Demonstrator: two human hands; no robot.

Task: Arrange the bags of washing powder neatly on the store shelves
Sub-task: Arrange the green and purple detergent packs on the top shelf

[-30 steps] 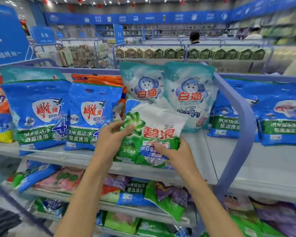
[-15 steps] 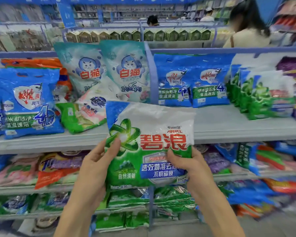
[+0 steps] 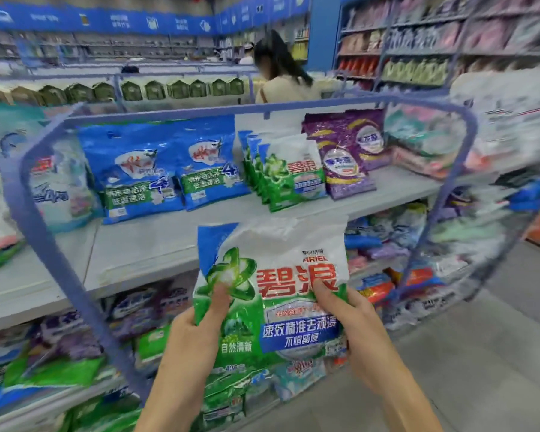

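Note:
I hold a green, white and blue washing powder bag [image 3: 281, 275] upright in front of the grey shelf [image 3: 156, 244]. My left hand [image 3: 197, 332] grips its lower left side with the thumb on the front. My right hand [image 3: 353, 325] grips its lower right side, thumb on the red lettering. On the shelf behind stands a row of matching green bags [image 3: 290, 176], upright and close together. Left of that row stand two blue bags [image 3: 166, 169]. To its right stand purple bags [image 3: 346, 151].
A blue tubular frame [image 3: 35, 219] divides the shelf sections at the left and another blue tube [image 3: 455, 169] at the right. The lower shelves hold mixed bags [image 3: 75, 344]. A person [image 3: 281, 73] stands in the aisle behind. Grey floor [image 3: 480, 353] lies at the right.
The view has swung right along the shelf with the bag still held in both hands. The row of matching green bags now stands directly behind the held bag.

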